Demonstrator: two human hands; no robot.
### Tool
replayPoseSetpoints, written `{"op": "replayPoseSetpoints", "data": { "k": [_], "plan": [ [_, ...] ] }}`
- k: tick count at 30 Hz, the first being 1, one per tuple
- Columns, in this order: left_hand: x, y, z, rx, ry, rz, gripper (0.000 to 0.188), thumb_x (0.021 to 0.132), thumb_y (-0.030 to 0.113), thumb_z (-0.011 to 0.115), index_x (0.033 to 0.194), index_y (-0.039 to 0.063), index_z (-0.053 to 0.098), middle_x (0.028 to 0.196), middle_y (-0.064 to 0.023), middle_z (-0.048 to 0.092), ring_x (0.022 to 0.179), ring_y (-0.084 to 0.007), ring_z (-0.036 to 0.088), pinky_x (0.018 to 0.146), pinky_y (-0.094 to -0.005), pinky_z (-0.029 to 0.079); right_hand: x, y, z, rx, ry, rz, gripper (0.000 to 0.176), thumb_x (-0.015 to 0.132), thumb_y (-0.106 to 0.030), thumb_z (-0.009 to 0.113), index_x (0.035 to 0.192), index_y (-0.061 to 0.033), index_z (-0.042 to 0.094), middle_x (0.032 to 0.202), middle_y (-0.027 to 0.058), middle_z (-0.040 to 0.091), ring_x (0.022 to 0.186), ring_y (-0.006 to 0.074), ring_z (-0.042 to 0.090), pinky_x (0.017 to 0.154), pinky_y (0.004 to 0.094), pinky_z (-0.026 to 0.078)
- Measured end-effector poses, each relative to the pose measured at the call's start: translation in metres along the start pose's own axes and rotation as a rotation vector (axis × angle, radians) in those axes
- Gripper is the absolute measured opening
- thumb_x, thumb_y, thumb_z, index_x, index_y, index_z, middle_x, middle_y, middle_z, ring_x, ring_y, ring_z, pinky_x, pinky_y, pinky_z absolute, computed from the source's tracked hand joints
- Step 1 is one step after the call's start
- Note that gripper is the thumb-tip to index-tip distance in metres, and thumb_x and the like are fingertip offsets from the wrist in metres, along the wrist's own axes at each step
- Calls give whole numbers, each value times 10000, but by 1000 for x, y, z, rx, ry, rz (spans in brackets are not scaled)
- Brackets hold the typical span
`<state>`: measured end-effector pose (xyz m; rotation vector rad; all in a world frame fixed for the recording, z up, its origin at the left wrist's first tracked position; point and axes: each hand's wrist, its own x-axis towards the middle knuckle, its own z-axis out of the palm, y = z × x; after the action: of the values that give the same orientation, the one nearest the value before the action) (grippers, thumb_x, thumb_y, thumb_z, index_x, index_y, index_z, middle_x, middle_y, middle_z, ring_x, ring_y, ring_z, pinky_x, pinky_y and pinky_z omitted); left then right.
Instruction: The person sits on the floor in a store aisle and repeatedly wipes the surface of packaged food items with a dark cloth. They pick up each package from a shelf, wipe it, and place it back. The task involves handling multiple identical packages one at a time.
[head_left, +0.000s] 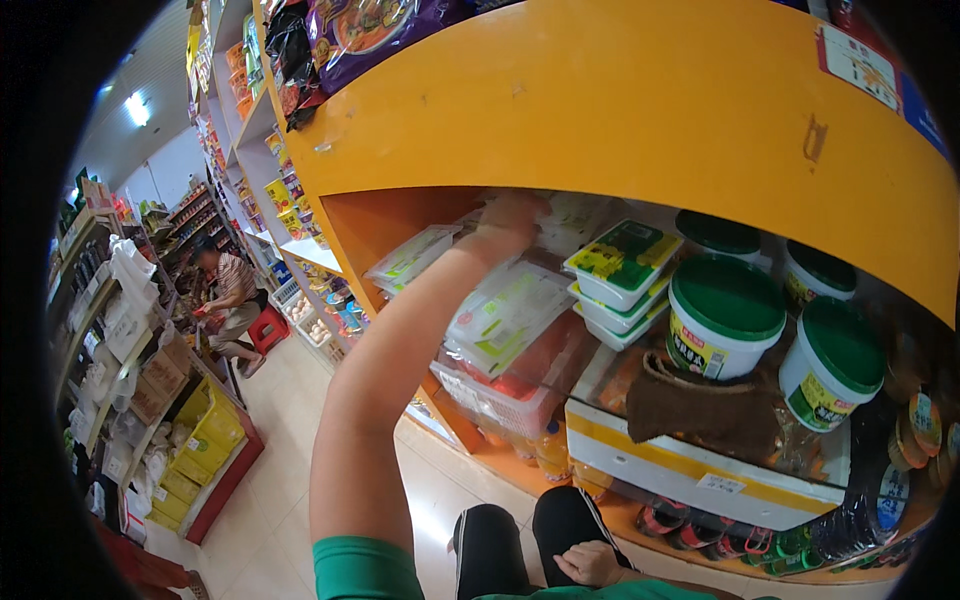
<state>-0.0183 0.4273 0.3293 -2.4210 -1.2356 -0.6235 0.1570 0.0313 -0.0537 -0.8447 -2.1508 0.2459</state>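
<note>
My left hand reaches into an orange shelf compartment, among clear plastic packs at the back. Its fingers are blurred and partly hidden, so whether it grips a pack is unclear. Below the forearm, more clear packs with green print lie on a pink plastic basket. Stacked white trays with green and yellow lids stand right of the hand, beside white tubs with green lids. My right hand rests curled on my right thigh, with nothing visible in it.
The shelf's orange front panel hangs above the opening. A brown cloth drapes over a white foam box. Bottles stand low down. Further left, a person sits on a red stool near yellow crates.
</note>
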Motion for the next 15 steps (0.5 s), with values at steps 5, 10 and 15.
{"op": "replayPoseSetpoints", "data": {
  "k": [5,10,15],
  "plan": [
    [27,30,7,116,-93,175,338,746,1,688,1074,82,709,1199,-168,639,1169,-348,581,996,-425,464,4,15,-7,-12,26,32,330,809,-195,759,594,-131,517,550,15,481,477,180,543,450,303,421],
    [35,-8,48,156,192,267,185,792,47,632,961,60,706,1029,-157,689,1033,-345,661,836,-440,558,8,16,-14,-16,9,30,361,786,-192,786,590,-131,490,536,21,463,453,173,524,432,295,407],
    [37,18,22,184,-27,248,180,786,73,635,938,56,730,1020,-171,690,995,-363,649,867,-443,511,0,30,-14,-69,-14,104,386,786,-207,783,590,-142,456,540,16,453,458,180,523,435,301,403]
  ]
}}
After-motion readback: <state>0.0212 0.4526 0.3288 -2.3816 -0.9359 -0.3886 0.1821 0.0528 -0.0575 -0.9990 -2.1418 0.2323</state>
